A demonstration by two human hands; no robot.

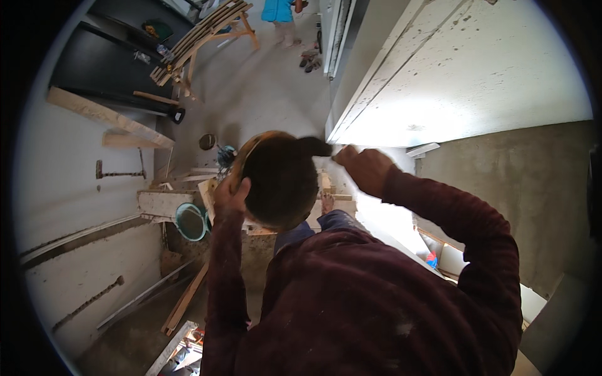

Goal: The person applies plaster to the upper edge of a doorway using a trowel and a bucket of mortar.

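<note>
Ahead, grey floor [269,94] extends between wooden trestle [210,32] and speckled pale wall [464,75]. Before the torso, left hand [232,195] grips dark round vessel [279,182] at its edge; right hand [367,169] clasps dark tool [315,147].

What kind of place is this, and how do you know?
It looks like a building site, or a room being fixed up. There's a wooden plank leaning at the side, a greenish bucket, and a pale wall with rough gouges in it.
</note>
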